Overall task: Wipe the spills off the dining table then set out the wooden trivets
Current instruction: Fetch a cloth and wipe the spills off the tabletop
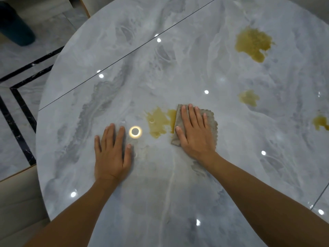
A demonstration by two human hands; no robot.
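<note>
A round grey marble dining table (178, 202) fills the view. My right hand (195, 130) presses flat, fingers straight, on a beige cloth (211, 122) at the right edge of a yellow-brown spill (157, 122). My left hand (112, 154) rests flat on the bare tabletop, to the left of that spill. A large spill (252, 42) lies at the far right, a smaller spill (249, 98) sits below it, and another spill (321, 122) shows at the right edge. No wooden trivets are in view.
A dark seam (124, 56) runs diagonally across the tabletop. Grey tiled floor with black strips (19, 111) lies to the left. A dark teal object (16, 25) stands on the floor at the top left. A pale chair or bench (19, 196) sits at the lower left.
</note>
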